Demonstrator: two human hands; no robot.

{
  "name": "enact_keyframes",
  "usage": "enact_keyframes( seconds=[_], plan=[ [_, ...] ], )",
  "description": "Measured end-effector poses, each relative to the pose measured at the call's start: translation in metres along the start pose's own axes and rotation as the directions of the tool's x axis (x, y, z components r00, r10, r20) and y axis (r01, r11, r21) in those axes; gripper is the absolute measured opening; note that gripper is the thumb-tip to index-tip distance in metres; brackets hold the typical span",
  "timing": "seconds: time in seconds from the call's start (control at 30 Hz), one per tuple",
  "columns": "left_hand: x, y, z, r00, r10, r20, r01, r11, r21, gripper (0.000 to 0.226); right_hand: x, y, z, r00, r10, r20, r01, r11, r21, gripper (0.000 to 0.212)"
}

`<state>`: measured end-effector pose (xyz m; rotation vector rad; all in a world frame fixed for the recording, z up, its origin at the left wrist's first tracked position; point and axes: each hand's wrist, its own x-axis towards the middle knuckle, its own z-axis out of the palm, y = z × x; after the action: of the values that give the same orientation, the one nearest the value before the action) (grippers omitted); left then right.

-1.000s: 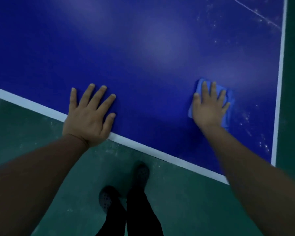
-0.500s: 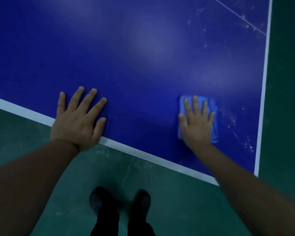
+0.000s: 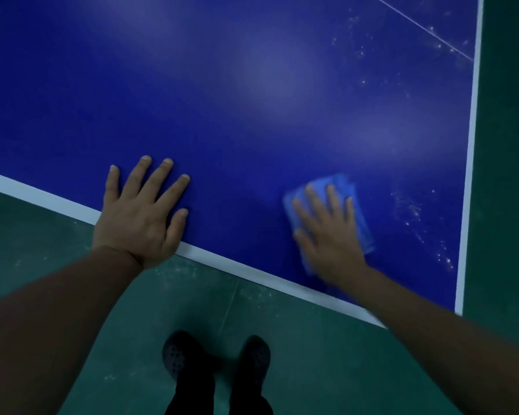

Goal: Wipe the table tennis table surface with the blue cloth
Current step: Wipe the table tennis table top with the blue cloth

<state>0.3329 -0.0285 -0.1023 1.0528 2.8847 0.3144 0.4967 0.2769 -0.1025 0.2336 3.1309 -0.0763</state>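
Wiping was the step in hand. The right hand [image 3: 330, 232] lay flat on the blue cloth [image 3: 358, 211], fingers straight and a little spread, pressing it onto the surface [image 3: 252, 85] near the right corner, just in from the white near edge line [image 3: 246, 269]. Both hand and cloth were blurred, so their outlines were soft. The left hand [image 3: 141, 211] rested palm down on the surface at the near edge, well apart from the cloth, fingers wide and holding nothing; it looked like a brace. Pale specks [image 3: 414, 211] lay just right of the cloth, beside the right edge line [image 3: 471, 145], with more scattered toward the far right. By my reading, the next pass called for carrying the cloth rightward over those specks under even pressure, stopping at the edge.
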Motion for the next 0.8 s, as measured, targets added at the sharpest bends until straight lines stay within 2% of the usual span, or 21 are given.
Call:
enact_keyframes(
  seconds=[0.03,0.07,0.1,0.13,0.17,0.2,0.23,0.27,0.33,0.37,0.4,0.43,0.47,0.53,0.57,0.6,0.63,0.67,0.73,0.8],
  plan=[
    [0.000,0.000,0.000,1.000,0.000,0.005,0.000,1.000,0.002,0.062,-0.025,-0.009,0.000,0.980,-0.195,0.048,0.194,0.981,0.014,0.054],
    [0.000,-0.001,-0.001,1.000,-0.002,0.010,0.002,1.000,0.003,0.063,-0.041,-0.007,-0.002,0.930,-0.357,0.089,0.356,0.934,0.022,0.053],
    [0.000,-0.001,-0.001,1.000,-0.003,0.014,0.003,1.000,0.001,0.063,-0.043,0.006,-0.006,0.879,-0.461,0.124,0.461,0.887,0.036,0.052],
    [0.000,0.000,-0.001,1.000,-0.003,0.017,0.003,1.000,-0.002,0.063,-0.035,0.025,-0.009,0.858,-0.492,0.146,0.494,0.869,0.022,0.051],
    [0.000,0.000,-0.001,1.000,-0.005,0.019,0.005,1.000,-0.003,0.063,-0.022,0.044,-0.008,0.879,-0.451,0.151,0.458,0.889,-0.009,0.052],
    [0.000,0.000,-0.001,1.000,-0.007,0.019,0.007,1.000,-0.001,0.063,-0.004,0.061,-0.009,0.930,-0.338,0.148,0.346,0.938,-0.034,0.054],
    [0.000,0.000,0.000,1.000,-0.007,0.017,0.007,1.000,0.000,0.063,0.016,0.075,-0.011,0.976,-0.163,0.142,0.171,0.984,-0.049,0.059],
    [0.000,0.000,0.000,1.000,-0.007,0.015,0.007,1.000,-0.001,0.063,0.034,0.080,-0.012,0.992,0.021,0.125,-0.014,0.999,-0.051,0.064],
    [0.000,-0.002,0.001,1.000,-0.006,0.009,0.006,1.000,-0.002,0.063,0.063,0.061,-0.011,0.957,0.278,0.084,-0.278,0.961,-0.014,0.070],
    [0.000,-0.002,0.001,1.000,-0.005,0.009,0.005,1.000,-0.004,0.062,0.068,0.040,-0.009,0.953,0.295,0.064,-0.294,0.956,-0.013,0.070],
    [-0.001,-0.003,0.001,1.000,-0.005,0.011,0.005,1.000,-0.004,0.063,0.067,0.016,-0.006,0.975,0.220,0.036,-0.220,0.975,-0.013,0.068],
    [0.000,-0.003,0.001,1.000,-0.005,0.011,0.005,1.000,-0.003,0.063,0.059,-0.008,-0.002,0.998,0.059,0.024,-0.059,0.998,0.005,0.063],
    [0.000,-0.003,0.002,1.000,-0.004,0.009,0.004,1.000,-0.003,0.063,0.044,-0.029,0.002,0.988,-0.157,0.013,0.156,0.988,0.014,0.059],
    [-0.001,-0.003,0.002,1.000,-0.004,0.000,0.004,1.000,-0.004,0.063,0.013,-0.050,0.003,0.858,-0.510,0.066,0.508,0.860,0.042,0.054],
    [0.000,-0.003,0.003,1.000,-0.004,-0.003,0.004,1.000,-0.008,0.062,0.011,-0.045,-0.001,0.797,-0.596,0.100,0.593,0.803,0.056,0.053],
    [0.000,-0.003,0.002,1.000,-0.005,-0.002,0.005,1.000,-0.013,0.062,0.018,-0.032,-0.002,0.774,-0.624,0.109,0.622,0.781,0.058,0.052],
    [0.000,-0.003,0.002,1.000,-0.006,0.004,0.006,1.000,-0.017,0.062,0.030,-0.017,0.000,0.798,-0.594,0.104,0.594,0.804,0.035,0.052],
    [0.000,-0.003,0.001,1.000,-0.007,0.008,0.007,1.000,-0.017,0.063,0.046,-0.003,0.001,0.857,-0.507,0.090,0.508,0.861,0.012,0.053],
    [-0.001,-0.003,0.001,1.000,-0.009,0.018,0.009,1.000,-0.012,0.063,0.077,0.019,-0.001,0.969,-0.232,0.090,0.231,0.973,0.022,0.056],
    [-0.001,-0.002,0.000,0.999,-0.016,0.034,0.016,1.000,-0.010,0.062,0.092,0.022,-0.003,0.994,-0.063,0.090,0.060,0.998,0.030,0.058]
  ],
)
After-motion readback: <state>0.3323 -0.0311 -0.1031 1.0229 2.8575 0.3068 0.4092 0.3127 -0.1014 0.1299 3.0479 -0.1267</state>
